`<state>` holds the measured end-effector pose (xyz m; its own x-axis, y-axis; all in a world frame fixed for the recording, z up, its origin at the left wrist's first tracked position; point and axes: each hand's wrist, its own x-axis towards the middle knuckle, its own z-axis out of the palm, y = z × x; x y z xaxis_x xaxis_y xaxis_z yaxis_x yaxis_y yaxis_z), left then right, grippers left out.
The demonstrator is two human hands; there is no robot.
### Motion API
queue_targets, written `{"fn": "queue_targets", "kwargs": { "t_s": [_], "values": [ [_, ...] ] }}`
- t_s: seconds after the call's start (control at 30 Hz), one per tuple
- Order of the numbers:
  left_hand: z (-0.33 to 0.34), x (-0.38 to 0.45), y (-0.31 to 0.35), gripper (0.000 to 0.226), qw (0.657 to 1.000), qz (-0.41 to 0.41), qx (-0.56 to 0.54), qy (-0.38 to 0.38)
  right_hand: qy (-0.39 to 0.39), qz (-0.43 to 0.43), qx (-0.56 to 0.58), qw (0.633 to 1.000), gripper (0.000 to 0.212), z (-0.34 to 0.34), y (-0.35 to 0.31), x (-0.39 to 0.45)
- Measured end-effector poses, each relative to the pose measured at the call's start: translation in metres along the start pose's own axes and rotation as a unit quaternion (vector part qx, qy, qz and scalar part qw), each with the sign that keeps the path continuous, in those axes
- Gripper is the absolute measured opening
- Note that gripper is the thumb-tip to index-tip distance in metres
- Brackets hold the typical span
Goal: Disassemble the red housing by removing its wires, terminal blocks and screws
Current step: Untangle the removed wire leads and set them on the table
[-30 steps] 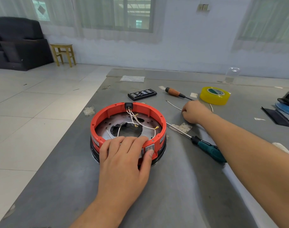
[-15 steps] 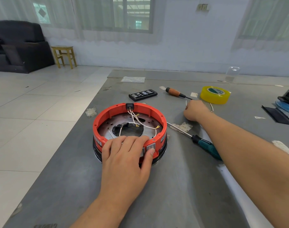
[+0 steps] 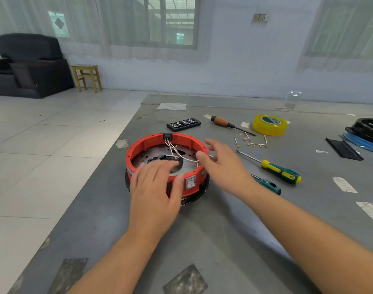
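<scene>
Red housing (image 3: 158, 143) under both spread hands (left (image 3: 156, 192), right (image 3: 223, 166)); screwdrivers (image 3: 281, 171) beside

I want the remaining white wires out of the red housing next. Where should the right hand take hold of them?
Probably at the free ends of the white wires, from above through the open top of the red housing. Their far ends enter the black terminal block on the far wall, so a pull away from it suits. The right hand hovers open nearby; the left hand steadies the near rim.

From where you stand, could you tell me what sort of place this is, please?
Probably a makeshift workbench in a home-like room: screwdrivers and yellow tape lie on a grey table, with a sofa and wooden stool behind.
</scene>
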<state>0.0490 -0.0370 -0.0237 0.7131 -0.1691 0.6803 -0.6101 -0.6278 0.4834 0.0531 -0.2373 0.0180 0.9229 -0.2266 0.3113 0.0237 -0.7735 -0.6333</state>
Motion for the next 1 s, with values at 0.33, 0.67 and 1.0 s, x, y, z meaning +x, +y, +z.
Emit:
{"fn": "queue_targets", "kwargs": {
  "t_s": [0.33, 0.67, 1.0],
  "values": [
    [-0.018, 0.003, -0.021, 0.055, 0.926, -0.377, -0.018, -0.024, 0.013, 0.126, 0.096, 0.987, 0.042, 0.035, 0.002, -0.026],
    [-0.014, -0.004, -0.024, 0.053, 0.917, -0.268, -0.291, 0.047, 0.078, 0.001, 0.228, 0.970, 0.060, 0.033, 0.007, -0.027],
    [-0.011, 0.006, -0.029, 0.052, 0.788, -0.319, -0.525, 0.030, 0.064, 0.005, 0.297, 0.953, 0.061, 0.040, 0.016, -0.026]
  ]
}}
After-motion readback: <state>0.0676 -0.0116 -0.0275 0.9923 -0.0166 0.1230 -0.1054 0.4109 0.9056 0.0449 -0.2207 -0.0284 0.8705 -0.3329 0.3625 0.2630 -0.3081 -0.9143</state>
